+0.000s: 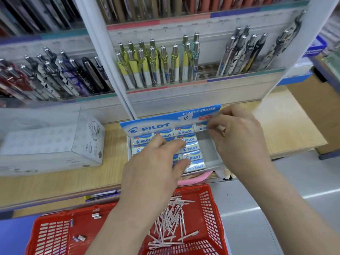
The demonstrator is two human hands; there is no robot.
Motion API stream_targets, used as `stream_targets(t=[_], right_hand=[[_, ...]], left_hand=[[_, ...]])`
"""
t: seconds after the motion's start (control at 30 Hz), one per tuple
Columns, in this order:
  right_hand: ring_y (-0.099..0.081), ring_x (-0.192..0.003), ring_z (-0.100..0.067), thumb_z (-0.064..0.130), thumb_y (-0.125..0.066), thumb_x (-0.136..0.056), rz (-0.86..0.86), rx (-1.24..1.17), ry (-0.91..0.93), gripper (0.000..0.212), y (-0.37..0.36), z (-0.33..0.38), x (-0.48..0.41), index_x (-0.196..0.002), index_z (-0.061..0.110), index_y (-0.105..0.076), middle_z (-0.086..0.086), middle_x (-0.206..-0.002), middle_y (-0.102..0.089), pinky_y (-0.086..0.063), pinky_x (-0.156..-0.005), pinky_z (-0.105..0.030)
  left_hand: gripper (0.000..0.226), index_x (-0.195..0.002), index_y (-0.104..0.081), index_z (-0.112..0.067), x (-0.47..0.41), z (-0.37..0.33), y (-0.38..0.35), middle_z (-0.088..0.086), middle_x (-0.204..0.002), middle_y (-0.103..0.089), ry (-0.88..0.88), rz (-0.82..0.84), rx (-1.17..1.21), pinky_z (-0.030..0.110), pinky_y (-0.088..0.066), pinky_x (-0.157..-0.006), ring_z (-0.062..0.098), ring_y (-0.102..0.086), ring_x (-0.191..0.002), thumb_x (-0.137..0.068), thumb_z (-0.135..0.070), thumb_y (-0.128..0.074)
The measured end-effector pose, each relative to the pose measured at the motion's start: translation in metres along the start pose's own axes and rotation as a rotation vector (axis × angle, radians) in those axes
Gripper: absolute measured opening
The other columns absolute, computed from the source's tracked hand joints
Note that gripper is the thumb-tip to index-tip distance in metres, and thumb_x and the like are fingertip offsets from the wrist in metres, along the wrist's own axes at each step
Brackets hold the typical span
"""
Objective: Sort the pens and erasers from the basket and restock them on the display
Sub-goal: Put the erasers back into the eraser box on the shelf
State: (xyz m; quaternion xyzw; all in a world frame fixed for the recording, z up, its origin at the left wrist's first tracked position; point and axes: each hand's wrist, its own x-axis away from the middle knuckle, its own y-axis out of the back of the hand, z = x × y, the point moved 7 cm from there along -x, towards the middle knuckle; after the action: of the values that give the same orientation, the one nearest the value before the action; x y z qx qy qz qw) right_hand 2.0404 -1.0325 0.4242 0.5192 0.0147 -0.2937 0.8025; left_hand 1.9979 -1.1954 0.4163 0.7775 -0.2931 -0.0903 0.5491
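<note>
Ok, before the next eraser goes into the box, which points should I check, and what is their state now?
1. Free room in the eraser box: ok, its right column is mostly bare.
2. Right hand pinches an eraser at that column's far end: ok.
3. That eraser fully seated: cannot tell, fingers hide it.
4. Left hand rests on the packed erasers: ok.
5. Stock in the basket: ok, a few loose erasers lie there.
6. Pink pens sorted: not ok, heaped in the basket.
</note>
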Motion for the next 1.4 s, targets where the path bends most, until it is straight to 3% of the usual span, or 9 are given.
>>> stream_targets(t=[0.13,0.3,0.47,0.57,0.73,0.9,1.07,1.17,1.4], right_hand=[[-0.046,-0.070,-0.016,0.007,-0.077,-0.070,0.026,-0.013,-0.100,0.012,-0.008,-0.008,0.000,-0.079,0.013,-0.072,0.001,-0.082,-0.050,-0.034,-0.065,-0.024],[-0.055,-0.078,-0.023,0.017,-0.075,-0.074,0.069,0.005,-0.190,0.009,-0.008,-0.011,0.002,-0.080,0.018,-0.068,0.003,-0.085,-0.051,-0.042,-0.066,-0.030],[-0.051,-0.078,-0.010,0.025,-0.073,-0.078,0.046,-0.115,-0.230,0.009,0.008,-0.008,0.007,-0.082,0.026,-0.065,0.006,-0.089,-0.053,-0.039,-0.069,-0.022],[-0.053,-0.064,-0.003,0.015,-0.069,-0.081,0.089,-0.479,-0.327,0.010,0.018,0.001,0.018,-0.074,0.022,-0.067,0.009,-0.071,-0.061,-0.038,-0.059,-0.011],[-0.056,-0.057,-0.011,0.025,-0.068,-0.075,0.434,-1.125,-0.446,0.018,0.002,0.036,0.044,-0.091,0.020,-0.074,-0.009,-0.068,-0.061,-0.046,-0.053,-0.018],[-0.064,-0.074,-0.040,0.020,-0.072,-0.069,0.416,-1.124,-0.451,0.030,0.004,0.037,0.050,-0.100,0.018,-0.073,-0.020,-0.088,-0.068,-0.059,-0.067,-0.043],[-0.062,-0.066,-0.016,0.022,-0.071,-0.066,0.361,-1.245,-0.545,0.025,0.007,0.025,0.053,-0.089,0.013,-0.074,-0.017,-0.077,-0.067,-0.054,-0.063,-0.024],[-0.066,-0.069,-0.018,0.020,-0.073,-0.060,0.337,-1.329,-0.592,0.023,0.011,0.019,0.055,-0.082,0.014,-0.076,-0.011,-0.077,-0.071,-0.053,-0.063,-0.022],[-0.071,-0.072,-0.023,-0.003,-0.072,-0.070,0.311,-1.134,-0.528,0.015,0.023,0.007,0.053,-0.082,0.007,-0.072,-0.010,-0.079,-0.075,-0.057,-0.061,-0.025]], left_hand=[[0.041,-0.126,-0.044,-0.049,0.000,0.000,0.000,-0.015,-0.104,-0.046,-0.010,0.011,-0.003,0.032,-0.049,-0.076,0.011,-0.057,-0.095,-0.087,-0.059,-0.046],[0.039,-0.127,-0.046,-0.046,0.000,-0.002,0.000,-0.014,-0.103,-0.047,-0.034,-0.002,0.015,0.034,-0.050,-0.078,0.012,-0.057,-0.097,-0.089,-0.053,-0.048],[0.043,-0.124,-0.044,-0.042,0.006,-0.002,0.003,-0.017,-0.095,-0.045,-0.056,-0.028,0.270,0.019,-0.039,-0.072,0.002,-0.049,-0.085,-0.090,-0.017,-0.048],[0.063,-0.119,-0.039,-0.054,0.016,-0.001,0.008,-0.020,-0.100,-0.053,-0.016,0.007,0.653,0.014,-0.042,-0.063,0.000,-0.053,-0.075,-0.089,0.001,-0.043],[0.063,-0.128,-0.045,-0.043,0.024,-0.010,0.011,-0.022,-0.103,-0.070,0.004,0.029,1.004,0.018,-0.052,-0.084,-0.001,-0.067,-0.092,-0.091,0.007,-0.052],[0.050,-0.119,-0.059,-0.034,0.028,-0.011,0.010,-0.012,-0.089,-0.075,0.059,0.043,1.108,0.020,-0.056,-0.074,0.007,-0.072,-0.080,-0.084,0.000,-0.064],[0.022,-0.083,-0.075,-0.026,0.028,-0.003,0.016,-0.001,-0.073,-0.074,0.094,-0.156,1.147,0.016,-0.052,-0.059,0.010,-0.070,-0.067,-0.067,-0.010,-0.077],[0.017,-0.080,-0.076,-0.025,0.026,-0.009,0.017,-0.005,-0.075,-0.075,0.072,-0.104,1.160,0.015,-0.052,-0.061,0.008,-0.071,-0.070,-0.063,-0.021,-0.076],[0.025,-0.081,-0.072,-0.021,0.013,-0.015,0.010,-0.004,-0.073,-0.074,0.090,-0.017,1.100,0.013,-0.051,-0.058,0.004,-0.069,-0.064,-0.071,0.002,-0.075]])
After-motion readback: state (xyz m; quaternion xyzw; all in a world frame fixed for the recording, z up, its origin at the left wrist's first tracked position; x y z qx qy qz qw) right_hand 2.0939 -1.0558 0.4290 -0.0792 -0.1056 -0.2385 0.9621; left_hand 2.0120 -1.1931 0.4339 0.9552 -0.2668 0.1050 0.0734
